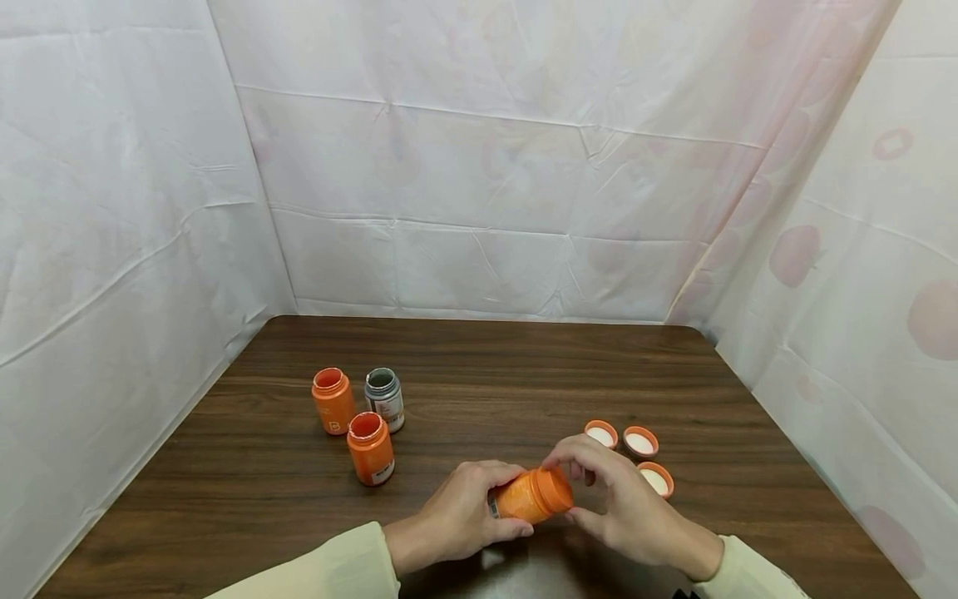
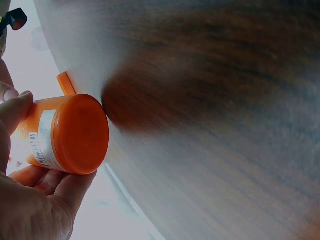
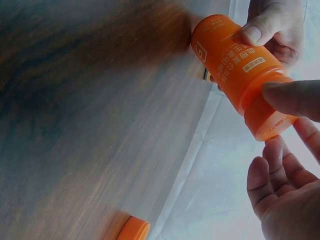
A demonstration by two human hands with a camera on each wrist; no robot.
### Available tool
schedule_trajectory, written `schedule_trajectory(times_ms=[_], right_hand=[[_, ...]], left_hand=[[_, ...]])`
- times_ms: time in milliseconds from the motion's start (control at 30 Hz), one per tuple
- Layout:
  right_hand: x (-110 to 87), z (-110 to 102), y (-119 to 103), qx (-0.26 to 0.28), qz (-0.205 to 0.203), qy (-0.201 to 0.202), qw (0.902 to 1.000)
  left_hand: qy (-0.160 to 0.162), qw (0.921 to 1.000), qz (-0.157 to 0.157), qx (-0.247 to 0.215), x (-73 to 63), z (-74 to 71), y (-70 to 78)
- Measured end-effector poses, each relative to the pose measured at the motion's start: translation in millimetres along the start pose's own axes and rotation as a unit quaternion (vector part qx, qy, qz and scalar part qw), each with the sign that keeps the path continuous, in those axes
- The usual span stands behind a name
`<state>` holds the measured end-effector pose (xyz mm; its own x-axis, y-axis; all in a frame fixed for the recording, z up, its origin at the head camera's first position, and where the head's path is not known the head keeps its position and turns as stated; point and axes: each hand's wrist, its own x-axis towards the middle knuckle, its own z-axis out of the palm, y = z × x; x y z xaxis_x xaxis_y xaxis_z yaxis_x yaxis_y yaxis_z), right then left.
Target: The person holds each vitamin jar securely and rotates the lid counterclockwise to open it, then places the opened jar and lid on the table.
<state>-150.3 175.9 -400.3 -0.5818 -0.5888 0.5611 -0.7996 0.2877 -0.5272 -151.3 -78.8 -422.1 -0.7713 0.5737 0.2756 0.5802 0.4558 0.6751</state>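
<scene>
My left hand (image 1: 467, 507) holds an orange pill bottle (image 1: 520, 499) tilted on its side, thumb and fingers round its body. A white barcode label (image 2: 46, 137) shows near its base in the left wrist view. The orange cap (image 1: 552, 491) is on the bottle and points right. With thumb and fingertips, my right hand (image 1: 624, 503) pinches the cap; in the right wrist view the thumb (image 3: 292, 97) lies across the cap and a fingertip meets its far edge.
At left stand two uncapped orange bottles (image 1: 372, 453) and an uncapped grey bottle (image 1: 387, 408). Three orange-rimmed caps (image 1: 639, 443) with white insides lie beside my right hand on the dark wooden table (image 1: 486, 374). White sheets (image 1: 479, 191) hang around the table.
</scene>
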Motion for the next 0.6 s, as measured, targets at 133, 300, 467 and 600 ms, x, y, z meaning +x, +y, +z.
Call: schedule_trajectory(times_ms=[133, 300, 467, 600], right_hand=[[0.7, 0.3, -1.2, -0.003, -0.002, 0.002, 1.0], [0.2, -0.4, -4.7, -0.027, 0.019, 0.016, 0.9993], [-1.2, -1.0, -6.4, -0.05, 0.081, 0.021, 0.9952], [-1.7, -0.7, -6.4, -0.051, 0.133, 0.012, 0.9897]], left_hand=[[0.001, 1.0, 0.001, -0.001, -0.1, 0.4, -0.2], [0.003, 1.0, 0.002, 0.001, -0.2, 0.6, 0.4], [0.004, 1.0, 0.008, -0.003, 0.2, 0.9, 0.7], [0.004, 0.9999, 0.011, -0.006, 0.8, 1.7, 0.1]])
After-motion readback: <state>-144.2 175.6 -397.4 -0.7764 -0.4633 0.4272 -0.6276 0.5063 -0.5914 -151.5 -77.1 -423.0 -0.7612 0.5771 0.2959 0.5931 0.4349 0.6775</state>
